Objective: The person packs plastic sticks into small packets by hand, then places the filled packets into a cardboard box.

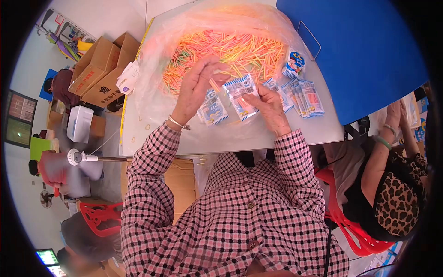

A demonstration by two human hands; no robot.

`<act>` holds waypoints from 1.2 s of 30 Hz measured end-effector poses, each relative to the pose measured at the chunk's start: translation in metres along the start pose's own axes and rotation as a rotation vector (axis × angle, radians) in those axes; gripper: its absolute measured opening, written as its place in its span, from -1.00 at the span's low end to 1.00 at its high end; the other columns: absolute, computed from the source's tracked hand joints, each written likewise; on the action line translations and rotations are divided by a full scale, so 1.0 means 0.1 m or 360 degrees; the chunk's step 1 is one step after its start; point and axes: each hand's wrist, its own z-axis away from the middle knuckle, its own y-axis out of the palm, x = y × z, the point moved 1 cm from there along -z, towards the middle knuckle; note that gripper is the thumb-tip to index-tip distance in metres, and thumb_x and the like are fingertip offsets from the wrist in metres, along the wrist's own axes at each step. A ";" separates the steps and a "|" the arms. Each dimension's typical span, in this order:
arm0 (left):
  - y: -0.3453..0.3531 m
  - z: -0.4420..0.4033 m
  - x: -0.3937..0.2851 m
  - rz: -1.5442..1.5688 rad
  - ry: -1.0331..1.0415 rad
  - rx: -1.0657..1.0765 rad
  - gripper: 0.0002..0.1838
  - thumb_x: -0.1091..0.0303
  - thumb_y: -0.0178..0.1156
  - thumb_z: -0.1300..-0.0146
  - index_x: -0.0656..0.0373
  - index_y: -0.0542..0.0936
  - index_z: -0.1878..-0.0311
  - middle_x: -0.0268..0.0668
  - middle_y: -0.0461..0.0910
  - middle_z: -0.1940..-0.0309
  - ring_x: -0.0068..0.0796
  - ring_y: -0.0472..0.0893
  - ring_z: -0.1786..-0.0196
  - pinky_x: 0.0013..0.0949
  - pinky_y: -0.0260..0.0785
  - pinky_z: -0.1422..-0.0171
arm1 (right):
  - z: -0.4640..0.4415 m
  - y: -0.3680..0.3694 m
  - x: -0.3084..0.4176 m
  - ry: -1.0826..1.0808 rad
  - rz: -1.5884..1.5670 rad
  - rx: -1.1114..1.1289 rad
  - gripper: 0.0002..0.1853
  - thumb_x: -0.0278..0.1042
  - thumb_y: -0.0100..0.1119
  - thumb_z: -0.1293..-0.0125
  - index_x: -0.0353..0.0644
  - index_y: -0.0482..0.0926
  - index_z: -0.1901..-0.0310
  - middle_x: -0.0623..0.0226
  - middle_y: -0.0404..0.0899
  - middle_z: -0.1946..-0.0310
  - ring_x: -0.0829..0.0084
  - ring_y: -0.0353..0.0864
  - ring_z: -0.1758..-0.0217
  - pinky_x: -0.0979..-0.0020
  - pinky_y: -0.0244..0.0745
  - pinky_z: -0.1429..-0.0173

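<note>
My right hand (271, 107) pinches a small clear packet (242, 98) with blue-and-white striped ends, tilted above the table. Just left of it, my left hand (196, 87) is raised with its fingers bent together. A few thin pink-orange sticks (214, 85) stick out below those fingers, close to the packet's top corner. Beyond both hands lies a big clear plastic bag (152, 64), open over a heap of thin pink, yellow and green sticks (226, 48). Another packet (213, 110) rests under my left wrist's side, and several filled packets (310, 99) lie right of my right hand.
A blue-and-white printed pack (294, 63) leans by a blue panel (369, 51) on the right. The white table (152, 141) ends before my body. Cardboard boxes (99, 69) and a small white fan (74, 157) are at left. A person's arm (376, 161) shows at right.
</note>
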 end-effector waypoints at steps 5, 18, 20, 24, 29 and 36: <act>0.05 -0.06 -0.20 0.0073 0.0053 -0.0167 -0.65 0.28 -0.21 -0.46 0.28 0.28 -0.18 -0.05 0.47 -0.03 -0.27 0.58 0.00 -0.33 0.47 -0.07 | -0.01 0.02 -0.05 0.0084 0.0028 0.0071 -0.83 -0.40 0.19 -0.26 -0.29 0.60 0.17 0.50 0.60 0.31 0.75 0.45 0.25 0.65 0.35 0.10; 0.19 -0.03 -0.06 0.0086 -0.0007 0.0092 -0.64 0.29 -0.20 -0.45 0.27 0.27 -0.20 -0.09 0.49 -0.04 -0.35 0.51 -0.09 -0.36 0.38 -0.17 | 0.01 0.06 -0.02 0.0204 0.0061 0.0207 -0.79 -0.40 0.17 -0.27 -0.30 0.60 0.12 0.47 0.60 0.30 0.73 0.47 0.25 0.67 0.36 0.10; 0.18 -0.01 -0.05 -0.0157 -0.0051 0.0193 -0.62 0.30 -0.20 -0.45 0.27 0.25 -0.24 -0.12 0.52 -0.02 -0.42 0.49 -0.10 -0.41 0.35 -0.19 | 0.01 0.05 -0.07 0.0207 0.0047 0.0198 -0.79 -0.40 0.17 -0.27 -0.30 0.59 0.11 0.46 0.60 0.29 0.73 0.47 0.24 0.66 0.37 0.09; 0.16 0.00 -0.04 -0.0127 -0.0109 0.0201 -0.58 0.32 -0.19 -0.44 0.30 0.21 -0.29 -0.15 0.55 -0.01 -0.49 0.47 -0.10 -0.45 0.30 -0.21 | 0.01 0.04 -0.09 0.0223 -0.0006 0.0168 -0.77 -0.40 0.16 -0.28 -0.30 0.58 0.07 0.44 0.61 0.25 0.71 0.49 0.21 0.64 0.39 0.05; 0.09 -0.03 -0.04 -0.0738 0.0198 0.0189 -0.55 0.32 -0.18 -0.44 0.31 0.17 -0.31 -0.17 0.56 -0.01 -0.48 0.48 -0.11 -0.42 0.27 -0.23 | 0.00 0.05 -0.13 0.0200 -0.0132 0.0171 -0.75 -0.42 0.14 -0.29 -0.32 0.56 0.04 0.40 0.61 0.20 0.68 0.51 0.17 0.61 0.41 0.01; 0.15 -0.04 -0.18 -0.0862 0.0171 0.0159 -0.49 0.28 -0.18 -0.44 0.28 0.06 -0.37 -0.20 0.57 -0.02 -0.45 0.46 -0.15 -0.38 0.19 -0.28 | 0.02 0.06 -0.12 0.0148 -0.0263 0.0183 -0.76 -0.40 0.12 -0.30 -0.32 0.56 0.05 0.42 0.60 0.21 0.69 0.49 0.17 0.62 0.39 0.04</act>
